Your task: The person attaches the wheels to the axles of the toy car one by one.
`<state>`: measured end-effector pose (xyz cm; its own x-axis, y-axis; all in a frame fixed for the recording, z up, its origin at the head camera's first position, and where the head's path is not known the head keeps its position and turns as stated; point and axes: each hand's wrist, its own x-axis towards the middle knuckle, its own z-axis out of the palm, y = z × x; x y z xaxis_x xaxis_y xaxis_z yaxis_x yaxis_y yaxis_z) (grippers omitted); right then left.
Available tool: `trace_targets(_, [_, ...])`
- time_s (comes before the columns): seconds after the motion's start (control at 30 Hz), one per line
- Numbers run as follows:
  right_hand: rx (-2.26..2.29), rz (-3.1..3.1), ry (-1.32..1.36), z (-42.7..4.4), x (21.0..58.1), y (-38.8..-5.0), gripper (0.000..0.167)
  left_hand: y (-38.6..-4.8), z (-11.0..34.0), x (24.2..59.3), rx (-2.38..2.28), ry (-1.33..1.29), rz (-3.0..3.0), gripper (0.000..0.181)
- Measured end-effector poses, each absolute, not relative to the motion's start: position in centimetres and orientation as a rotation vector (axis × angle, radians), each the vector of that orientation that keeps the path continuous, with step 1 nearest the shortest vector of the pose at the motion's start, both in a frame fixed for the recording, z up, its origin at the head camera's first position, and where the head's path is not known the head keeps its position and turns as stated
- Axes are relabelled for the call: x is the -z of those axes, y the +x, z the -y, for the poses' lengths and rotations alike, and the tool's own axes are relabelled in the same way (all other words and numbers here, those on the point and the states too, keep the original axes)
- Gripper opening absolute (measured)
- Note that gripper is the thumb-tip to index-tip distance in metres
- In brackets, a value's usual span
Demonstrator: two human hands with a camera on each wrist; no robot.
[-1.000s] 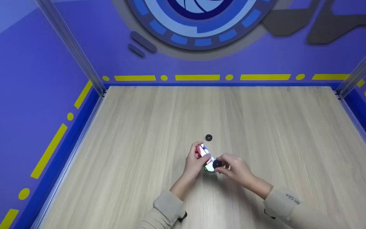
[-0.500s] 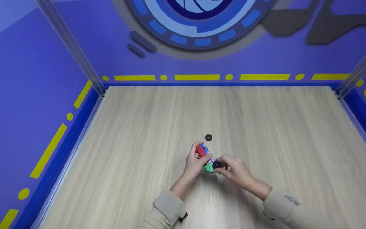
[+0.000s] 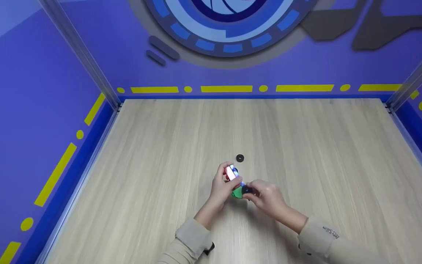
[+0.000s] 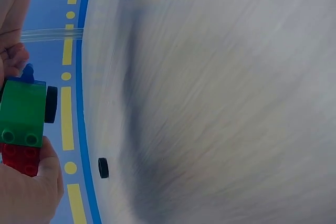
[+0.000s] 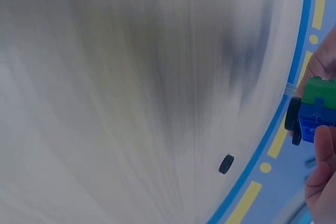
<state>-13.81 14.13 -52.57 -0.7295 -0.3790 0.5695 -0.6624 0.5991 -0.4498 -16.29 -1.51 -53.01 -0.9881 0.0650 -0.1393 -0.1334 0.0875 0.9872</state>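
A toy car of building blocks has a green block, a red block and a blue base. My left hand grips it around the red part, thumb across the side. At the car's near end, my right hand pinches a black wheel between thumb and fingers, against the blue base. In the right wrist view, black wheels show on the car's underside. Fingers hide part of the base, so I cannot tell how firmly the pinched wheel sits.
One loose black wheel lies on the wooden table just beyond my hands. Blue panels with yellow marks wall in the table at the back and both sides.
Both hands and the car have shifted slightly left. The pinched wheel shows less of its round face now. My grips stay the same, and the loose wheel lies still.
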Motion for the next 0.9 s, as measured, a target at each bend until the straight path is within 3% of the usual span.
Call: trace_targets(0.9, [-1.144,2.504,0.660,-13.1,52.1,-13.0,0.022,-16.5,2.1,53.0,-2.077,0.079,-2.252,0.048])
